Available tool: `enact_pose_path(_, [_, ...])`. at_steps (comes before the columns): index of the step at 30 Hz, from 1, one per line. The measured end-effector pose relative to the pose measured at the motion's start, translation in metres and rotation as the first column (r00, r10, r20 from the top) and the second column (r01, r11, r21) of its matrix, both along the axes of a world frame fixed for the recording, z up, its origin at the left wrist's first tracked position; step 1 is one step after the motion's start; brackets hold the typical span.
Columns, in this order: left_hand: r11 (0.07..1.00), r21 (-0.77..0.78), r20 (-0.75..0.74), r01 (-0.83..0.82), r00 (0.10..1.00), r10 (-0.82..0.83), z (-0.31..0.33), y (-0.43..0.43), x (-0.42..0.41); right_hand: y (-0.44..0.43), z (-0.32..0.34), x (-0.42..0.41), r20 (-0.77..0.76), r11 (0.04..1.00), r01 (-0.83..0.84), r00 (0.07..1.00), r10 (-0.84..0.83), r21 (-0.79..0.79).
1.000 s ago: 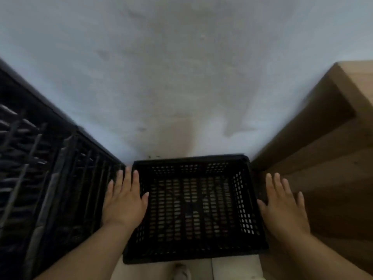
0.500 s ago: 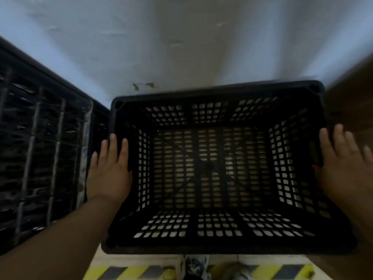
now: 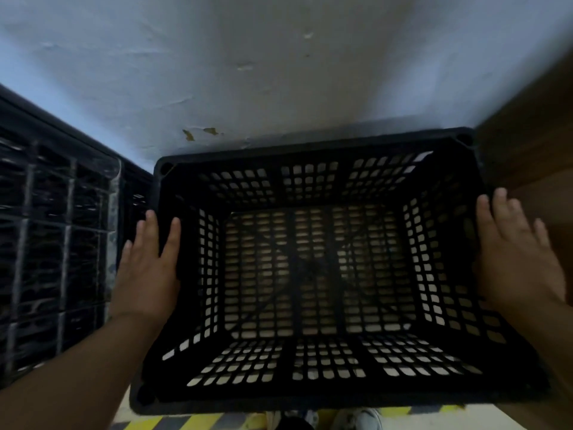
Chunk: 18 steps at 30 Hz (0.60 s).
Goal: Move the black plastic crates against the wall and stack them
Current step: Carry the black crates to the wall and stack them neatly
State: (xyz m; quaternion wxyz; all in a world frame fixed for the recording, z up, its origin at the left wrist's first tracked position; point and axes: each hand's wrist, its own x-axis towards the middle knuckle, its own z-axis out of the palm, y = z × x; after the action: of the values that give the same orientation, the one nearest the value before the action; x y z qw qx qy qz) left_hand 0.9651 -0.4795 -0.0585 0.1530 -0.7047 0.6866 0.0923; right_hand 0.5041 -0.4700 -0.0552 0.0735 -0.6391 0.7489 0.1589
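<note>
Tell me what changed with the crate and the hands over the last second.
The black crate fills far more of the view than a second ago, so crate and camera have closed up; which one moved is unclear. Both hands, left hand and right hand, stayed open and flat at its sides. The wall, the dark crates on the left and the wooden surface on the right stayed put.

Matt black perforated plastic crate [image 3: 313, 274], rough chipped painted wall [image 3: 248, 72], smooth wood panel [image 3: 533, 144]
</note>
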Motion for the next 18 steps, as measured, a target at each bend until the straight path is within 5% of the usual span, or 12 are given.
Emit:
enact_pose_path(9, [0.997, 0.012, -0.013, 0.072, 0.997, -0.072, 0.077, 0.015, 0.001, 0.038, 0.09, 0.003, -0.099, 0.999, -0.042, 0.994, 0.041, -0.012])
enact_pose_path(18, [0.987, -0.11, -0.016, 0.116, 0.993, -0.118, 0.192, 0.044, 0.001, 0.09, 0.227, 0.033, -0.18, 0.984, 0.012, 0.983, 0.021, 0.179])
